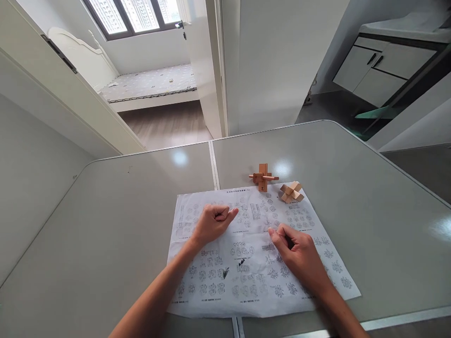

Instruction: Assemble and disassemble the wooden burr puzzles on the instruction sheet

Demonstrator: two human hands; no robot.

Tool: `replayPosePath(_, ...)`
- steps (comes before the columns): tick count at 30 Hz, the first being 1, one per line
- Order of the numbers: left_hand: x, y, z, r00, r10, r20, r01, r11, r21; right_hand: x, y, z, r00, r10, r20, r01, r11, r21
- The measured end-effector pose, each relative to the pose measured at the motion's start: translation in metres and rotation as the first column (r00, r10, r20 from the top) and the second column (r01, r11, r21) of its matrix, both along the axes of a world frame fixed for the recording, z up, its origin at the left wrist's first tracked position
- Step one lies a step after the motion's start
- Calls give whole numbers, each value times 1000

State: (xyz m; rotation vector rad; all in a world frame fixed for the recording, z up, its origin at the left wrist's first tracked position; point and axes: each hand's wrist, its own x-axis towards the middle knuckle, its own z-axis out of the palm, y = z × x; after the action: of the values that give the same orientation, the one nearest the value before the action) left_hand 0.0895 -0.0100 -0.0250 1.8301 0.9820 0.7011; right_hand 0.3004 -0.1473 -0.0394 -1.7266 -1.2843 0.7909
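Observation:
A large white paper sheet (pixel 225 300) printed with rows of small line drawings lies under both my hands. My left hand (pixel 216 219) is closed in a loose fist over its upper left part, thumb pointing right, with nothing seen in it. Over the right half, my right hand (pixel 294 244) is curled too, thumb against the bent fingers and only a dark gap between them. Beyond the hands, a reddish-brown wooden interlocking puzzle (pixel 262 177) with a thin rod through it stands at the sheet's top edge. A pale wooden burr puzzle (pixel 292 192) rests on the sheet's top right corner.
The grey table (pixel 105 234) has a metal seam down its middle and a raised rim. Behind it are an open door (pixel 202 61), a bed (pixel 151 84) under a window, and a white cabinet (pixel 384 65) at the right.

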Motion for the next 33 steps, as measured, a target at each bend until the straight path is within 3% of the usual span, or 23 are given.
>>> replayPosePath(21, 0, -1, 1, 1000, 8, -10, -8, 1000, -16, 0, -1, -6, 1000, 7, 27, -7, 1000, -15)
replayPosePath(27, -1, -1, 2, 1000, 10, -7, -10, 1000, -21, 1, 7, 3, 998, 27, 53, -24, 998, -60)
replayPosePath(33, -1, 0, 3, 1000, -6, 14, 6, 1000, -28, -1, 34, 20, 1000, 4, -7, -5, 991, -137)
